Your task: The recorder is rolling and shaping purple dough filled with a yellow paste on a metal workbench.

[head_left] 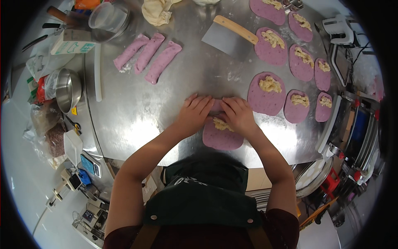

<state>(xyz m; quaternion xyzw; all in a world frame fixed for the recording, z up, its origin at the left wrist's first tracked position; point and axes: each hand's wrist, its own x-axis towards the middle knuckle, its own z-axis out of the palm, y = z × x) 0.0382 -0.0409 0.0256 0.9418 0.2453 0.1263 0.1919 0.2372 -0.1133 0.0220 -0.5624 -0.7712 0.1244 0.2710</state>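
A flat oval of purple dough (223,140) with a pale yellow crumbly filling (221,124) lies on the steel table in front of me. My left hand (194,110) and my right hand (239,114) both hold the far edge of this dough, which is folded over toward me. Their fingers are curled, and the fingertips are partly hidden by the dough and the hands. Right of my right hand rests another filled dough oval (266,93). Three rolled purple dough logs (147,58) lie side by side at the far left.
Several more filled dough ovals (270,45) spread over the right side of the table. A dough scraper (227,38) with a wooden handle lies beyond my hands. Pale dough (156,11) sits at the far edge. On the left are a white rod (98,72) and a steel bowl (69,90).
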